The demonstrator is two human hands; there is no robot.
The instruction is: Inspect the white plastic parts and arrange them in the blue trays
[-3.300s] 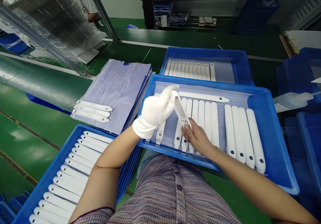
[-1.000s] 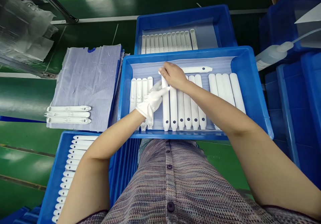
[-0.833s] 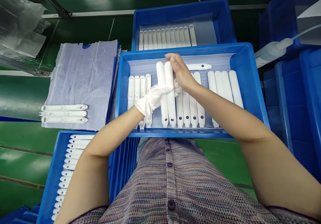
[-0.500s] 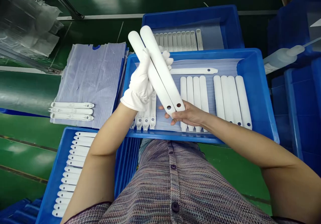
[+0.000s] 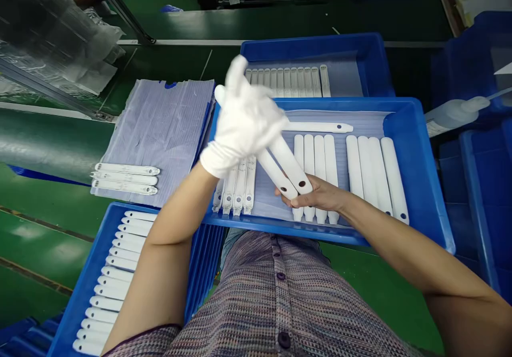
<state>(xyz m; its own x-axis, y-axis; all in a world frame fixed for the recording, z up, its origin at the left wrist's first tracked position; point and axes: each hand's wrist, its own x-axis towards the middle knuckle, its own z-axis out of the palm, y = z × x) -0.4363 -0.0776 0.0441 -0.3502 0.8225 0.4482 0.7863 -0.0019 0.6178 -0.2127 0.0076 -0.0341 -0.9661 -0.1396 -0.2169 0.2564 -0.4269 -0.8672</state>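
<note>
Two long white strips, each with a dark hole near its lower end, are held over the large blue tray. My bare right hand grips their lower ends, thumb on top. My left hand, in a white glove, lies over their upper part with its fingers apart, slightly blurred; its palm side is hidden. Below in the tray, several white strips stand in a group, with another group at the right. Further strips with printed ends lie at the left, and one strip lies crosswise.
Behind is a second blue tray of strips. Left, three strips rest on stacked purple-grey sheets. A lower-left tray holds several strips. A plastic bottle is at the right.
My left hand has turned and now spreads over the top of the two strips instead of cradling them from the side. My right hand still holds their lower ends. The whole view has shifted slightly.
</note>
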